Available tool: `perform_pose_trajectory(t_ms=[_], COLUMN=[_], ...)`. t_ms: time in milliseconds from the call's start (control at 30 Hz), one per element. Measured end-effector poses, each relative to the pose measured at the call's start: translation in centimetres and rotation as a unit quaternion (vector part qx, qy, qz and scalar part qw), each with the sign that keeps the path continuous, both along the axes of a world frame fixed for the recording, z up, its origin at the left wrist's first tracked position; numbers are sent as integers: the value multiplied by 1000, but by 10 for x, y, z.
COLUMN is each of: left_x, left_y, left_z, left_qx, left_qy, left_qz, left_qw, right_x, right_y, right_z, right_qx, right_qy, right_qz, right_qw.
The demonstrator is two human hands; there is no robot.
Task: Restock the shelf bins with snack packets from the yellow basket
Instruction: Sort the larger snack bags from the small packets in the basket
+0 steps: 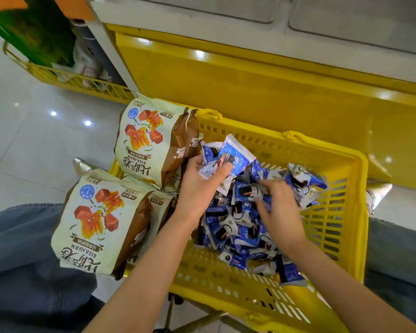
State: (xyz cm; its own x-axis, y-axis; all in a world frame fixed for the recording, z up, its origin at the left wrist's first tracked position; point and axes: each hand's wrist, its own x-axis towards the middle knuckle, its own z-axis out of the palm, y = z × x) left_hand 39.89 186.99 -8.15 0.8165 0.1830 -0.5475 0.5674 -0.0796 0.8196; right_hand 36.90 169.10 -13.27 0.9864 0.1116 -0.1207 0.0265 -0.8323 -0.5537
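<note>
A: Head cam, which step?
B: Grabbing. Left hand (pixel 202 186) clamps blue packets (pixel 235 155) over the basket (pixel 332 152); right hand (pixel 280 210) digs in the pile (pixel 240 229), grip too blurry to call. Next, I'd guess: lift them to the bins (pixel 346 18) above.

The yellow basket (pixel 346 212) is slotted plastic, and the blue snack packets (pixel 240 227) are shiny foil film. The floor (pixel 34 131) is glossy tile.

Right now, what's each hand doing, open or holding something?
Left hand: holds a bunch of blue packets, thumb on top.
Right hand: blurred over the packet pile in the yellow basket; grip cannot be told.
</note>
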Motion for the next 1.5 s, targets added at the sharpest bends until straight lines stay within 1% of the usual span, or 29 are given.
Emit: perform_pose_trajectory(t_ms=[33, 67, 133, 167, 267, 333, 367, 433, 500, 700, 800, 867, 1000, 1067, 1200, 1267, 1400, 1467, 1500], left_x=[-2, -3, -5, -6, -7, -7, -7, -5, -1, 10, 11, 12, 16, 21, 34, 40, 43, 41, 40], left_y=[0, 0, 1, 2, 5, 6, 7, 6, 6, -2, -6, -7, -9, -11, -23, -31, -42, -42, -41], left_z=[-1, -2, -4, -5, -7, -7, -8, -9, -11, -15, -19, -22, -28, -32, -43, -47, -61, -70, -75], left_qx=[-1, -7, -27, -32, -33, -35, -35, -34, -32, -26, -36, -35, -19, -14, -14, -8, 57, 78, 82], left_qy=[2, 3, 3, 2, 1, 5, 5, 8, 13, 20, 21, 24, 11, 11, 22, 15, 8, 28, 36], left_qz=[2, 9, 28, 34, 35, 29, 28, 27, 25, 17, 12, 5, 8, 15, 4, -13, -75, -112, -127], left_qw=[1000, 1000, 999, 999, 999, 999, 999, 999, 999, 999, 999, 999, 1000, 1000, 1000, 1000, 996, 990, 988], right_x=[-7, -14, -22, -23, -14, -8, -7, -5, -2, -1, -9, -11, -14, -18, -24, -20, 0, 12, 19], right_y=[9, 18, 37, 44, 57, 58, 58, 57, 55, 53, 54, 53, 43, 36, 13, -2, -23, -27, -26], right_z=[-4, -11, -30, -40, -62, -74, -77, -83, -84, -80, -80, -78, -61, -48, -20, -6, 11, 14, 14], right_qx=[35, 57, 59, 60, 55, 24, -8, -91, -152, -216, -223, -210, -161, -127, -69, -63, -61, -76, -85], right_qy=[37, 93, 174, 199, 262, 296, 300, 285, 271, 221, 223, 222, 196, 190, 178, 164, 97, 61, 63], right_qz=[34, 76, 150, 163, 139, 153, 179, 243, 286, 334, 355, 348, 305, 260, 131, 66, -38, -67, -72], right_qw=[998, 991, 971, 964, 953, 943, 937, 923, 906, 891, 880, 886, 918, 938, 973, 982, 993, 993, 992])
